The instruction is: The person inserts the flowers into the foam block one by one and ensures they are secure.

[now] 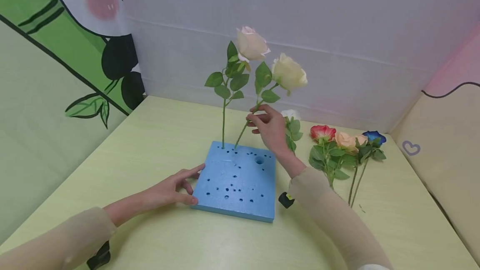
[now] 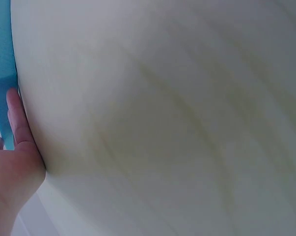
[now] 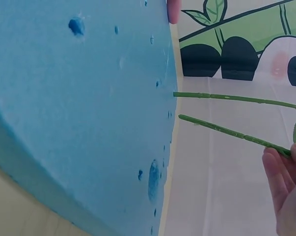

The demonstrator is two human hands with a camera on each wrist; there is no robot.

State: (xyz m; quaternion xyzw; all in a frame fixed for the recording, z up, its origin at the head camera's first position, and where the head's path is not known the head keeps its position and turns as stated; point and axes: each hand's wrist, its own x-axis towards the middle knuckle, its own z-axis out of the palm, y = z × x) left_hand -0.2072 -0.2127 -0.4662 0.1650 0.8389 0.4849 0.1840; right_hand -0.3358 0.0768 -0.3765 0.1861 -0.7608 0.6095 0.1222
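My right hand [image 1: 271,129] pinches the green stem of a cream rose [image 1: 288,73] between thumb and fingers. The bare tip of that stem [image 3: 211,126] shows just off the blue foam block in the right wrist view. A pale pink rose [image 1: 252,44] stands upright in the back left of the holed foam block [image 1: 243,178]. Beside the block's left edge, my left hand [image 1: 170,188] touches it with outstretched fingers and thumb. In the left wrist view, only part of the left hand [image 2: 20,152] shows against the block's side [image 2: 1,59].
A white rose [image 1: 291,114] lies behind my right forearm. Further right on the table [image 1: 168,124] lie a red rose [image 1: 322,133], peach roses [image 1: 346,141] and a blue rose [image 1: 374,137]. The back wall [image 1: 180,49] rises behind the pink and cream blooms.
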